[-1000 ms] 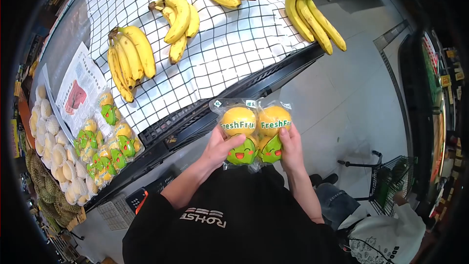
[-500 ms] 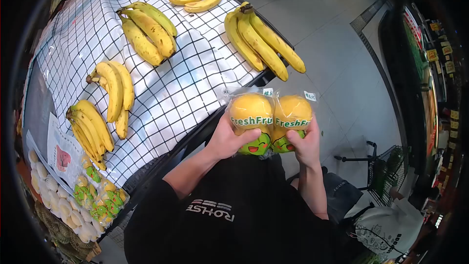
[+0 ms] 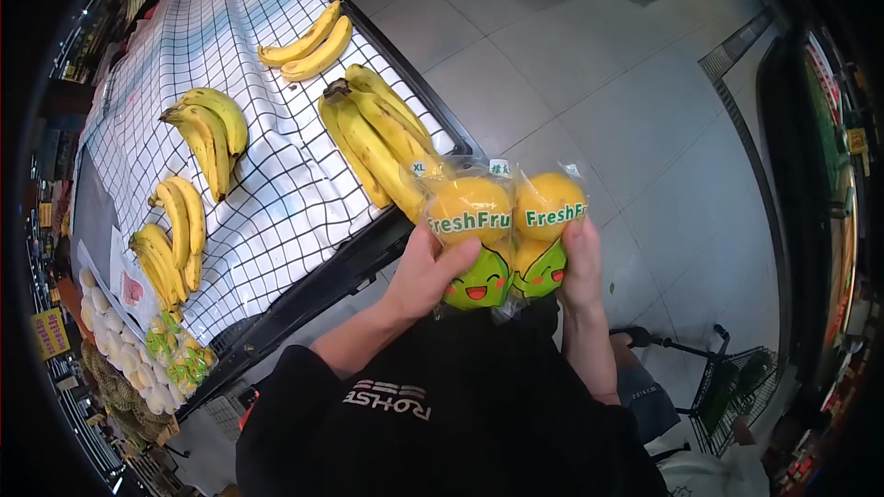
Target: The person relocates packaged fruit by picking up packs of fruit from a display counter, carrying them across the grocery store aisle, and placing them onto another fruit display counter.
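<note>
Head view: two clear fruit bags are held side by side in front of the black top [image 3: 442,433], near the stand's edge. In the left bag [image 3: 468,239] and the right bag [image 3: 549,235], yellow round fruit is seen, with "FreshFru" lettering partly legible and green smiling faces printed below. The left bag is gripped by the left hand [image 3: 425,271], thumb laid across its front; the right bag is gripped at its outer side by the right hand [image 3: 580,262], thumb upright. The fingers behind both bags are hidden.

The large banana bunch [image 3: 373,133] is partly overlapped by the left bag; contact cannot be told. It is supported by the checked cloth [image 3: 299,212], as are two bananas [image 3: 318,46] and three smaller bunches [image 3: 216,133]. Beyond the cloth's lower left end, more bagged fruit [image 3: 187,364] and pale netted fruit [image 3: 124,350] are noted. A wire cart [image 3: 741,396] is seen at lower right.
</note>
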Demonstrator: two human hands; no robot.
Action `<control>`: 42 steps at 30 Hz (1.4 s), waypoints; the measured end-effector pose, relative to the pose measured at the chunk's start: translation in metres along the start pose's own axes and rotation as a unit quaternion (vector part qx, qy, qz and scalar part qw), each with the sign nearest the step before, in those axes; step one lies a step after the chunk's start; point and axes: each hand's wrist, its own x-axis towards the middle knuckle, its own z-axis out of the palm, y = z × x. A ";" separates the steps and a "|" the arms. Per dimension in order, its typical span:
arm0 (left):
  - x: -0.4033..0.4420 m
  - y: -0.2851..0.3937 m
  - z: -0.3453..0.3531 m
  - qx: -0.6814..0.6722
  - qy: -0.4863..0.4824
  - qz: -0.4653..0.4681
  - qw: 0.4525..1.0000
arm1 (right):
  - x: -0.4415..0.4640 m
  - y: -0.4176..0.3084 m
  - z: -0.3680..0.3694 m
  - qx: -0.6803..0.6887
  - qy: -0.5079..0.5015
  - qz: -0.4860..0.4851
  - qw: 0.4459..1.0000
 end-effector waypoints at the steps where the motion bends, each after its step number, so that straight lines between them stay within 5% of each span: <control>1: 0.012 -0.003 0.019 0.000 0.021 -0.009 1.000 | 0.008 -0.011 -0.017 0.013 -0.004 0.014 1.000; 10: 0.104 -0.024 0.109 -0.085 0.092 -0.050 0.991 | 0.067 -0.087 -0.104 0.023 0.033 0.116 0.992; 18: 0.168 -0.015 0.124 -0.037 0.182 0.040 0.982 | 0.144 -0.106 -0.130 -0.011 -0.050 0.143 0.988; 32: 0.319 0.063 0.054 -0.140 0.291 0.102 0.941 | 0.388 -0.120 -0.082 -0.112 -0.219 0.203 0.948; 42: 0.392 0.099 -0.009 -0.157 0.370 0.145 0.904 | 0.528 -0.079 -0.032 -0.043 -0.211 0.410 0.886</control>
